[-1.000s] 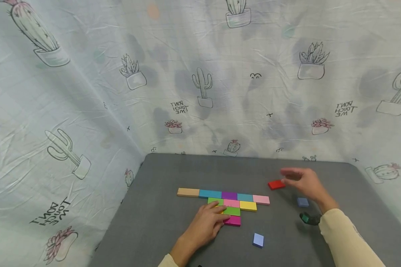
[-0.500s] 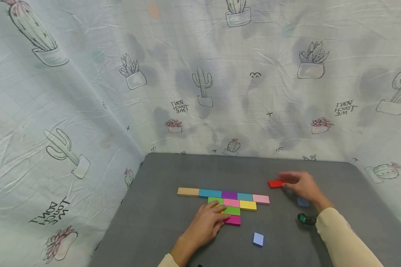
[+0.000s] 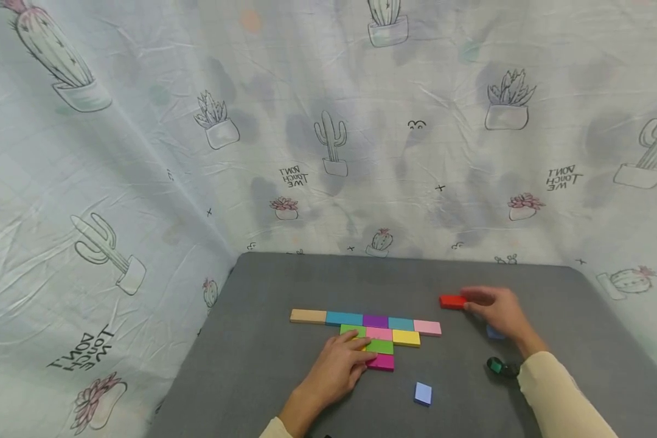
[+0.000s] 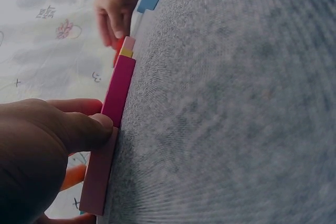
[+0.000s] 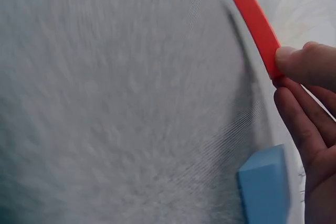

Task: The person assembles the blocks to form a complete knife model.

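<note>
In the head view, my right hand point(image 3: 495, 310) pinches the right end of a flat red block point(image 3: 451, 302) between thumb and fingers. The right wrist view shows the red block point(image 5: 256, 30) on edge, its far end sticking out past the thumb. My left hand point(image 3: 336, 366) rests over the left side of a stepped pattern of coloured blocks, covering some of them. Its thumb point(image 4: 97, 129) lies against the front edge, where a magenta block point(image 4: 119, 90) meets a dull pink block point(image 4: 100, 174). In the head view the magenta block point(image 3: 381, 362) forms the nearest row.
The pattern's far row runs from a tan block point(image 3: 308, 316) to a pink block point(image 3: 427, 328), with a yellow block point(image 3: 406, 338) below. A light blue block point(image 3: 423, 393) lies nearer on the grey table point(image 3: 241, 377). Another blue block point(image 5: 265, 187) sits below my right hand.
My right hand has come down a little and taken hold of the red block, which has turned slightly. The left hand and the pattern have stayed in place.
</note>
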Motion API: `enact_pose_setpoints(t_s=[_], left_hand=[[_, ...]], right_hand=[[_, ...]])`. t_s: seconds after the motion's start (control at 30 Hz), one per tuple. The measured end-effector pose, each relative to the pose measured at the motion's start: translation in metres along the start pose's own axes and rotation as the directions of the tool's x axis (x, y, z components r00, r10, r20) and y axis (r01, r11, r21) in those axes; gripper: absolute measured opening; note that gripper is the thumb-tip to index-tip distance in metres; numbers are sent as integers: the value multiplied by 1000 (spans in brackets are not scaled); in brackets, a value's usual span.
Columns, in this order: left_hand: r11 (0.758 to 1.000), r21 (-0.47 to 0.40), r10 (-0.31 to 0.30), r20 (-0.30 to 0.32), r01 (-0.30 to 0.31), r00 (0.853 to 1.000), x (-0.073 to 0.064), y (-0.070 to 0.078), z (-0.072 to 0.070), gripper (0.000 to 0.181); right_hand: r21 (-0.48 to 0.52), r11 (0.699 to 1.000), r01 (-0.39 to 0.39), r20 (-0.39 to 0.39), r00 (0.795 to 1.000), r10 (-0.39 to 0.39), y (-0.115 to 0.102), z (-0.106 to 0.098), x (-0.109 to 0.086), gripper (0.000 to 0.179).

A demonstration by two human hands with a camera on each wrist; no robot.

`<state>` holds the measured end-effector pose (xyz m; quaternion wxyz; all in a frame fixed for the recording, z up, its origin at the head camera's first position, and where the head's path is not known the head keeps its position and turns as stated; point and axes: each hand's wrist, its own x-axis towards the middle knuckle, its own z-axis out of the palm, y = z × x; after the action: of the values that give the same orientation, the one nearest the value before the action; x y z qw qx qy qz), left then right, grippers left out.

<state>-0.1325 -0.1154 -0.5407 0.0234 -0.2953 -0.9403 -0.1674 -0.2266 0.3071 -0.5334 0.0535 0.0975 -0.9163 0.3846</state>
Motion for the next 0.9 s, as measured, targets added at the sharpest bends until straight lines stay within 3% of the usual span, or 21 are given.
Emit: enact_pose_setpoints(t_s=[0.23, 0.43, 0.67, 0.9], left_hand=[[1000, -10, 12, -10, -12, 1000, -1, 0, 1, 35], [1000, -6, 14, -8, -14, 1000, -1, -1, 0, 36], [1000, -12, 3, -11, -3, 1000, 0, -2, 0, 35], [1000, -9, 14, -8, -14, 1000, 0, -1, 0, 34]], right_hand=[[-13, 1000, 26, -120, 992, -27, -24, -4, -32, 35], [-42, 998, -46, -177, 983, 38, -57, -3, -67, 34], [-108, 992, -63, -214, 976, 39, -82, 16, -93, 32], [-116, 993, 19, -232, 972, -46, -93, 41, -102, 35]])
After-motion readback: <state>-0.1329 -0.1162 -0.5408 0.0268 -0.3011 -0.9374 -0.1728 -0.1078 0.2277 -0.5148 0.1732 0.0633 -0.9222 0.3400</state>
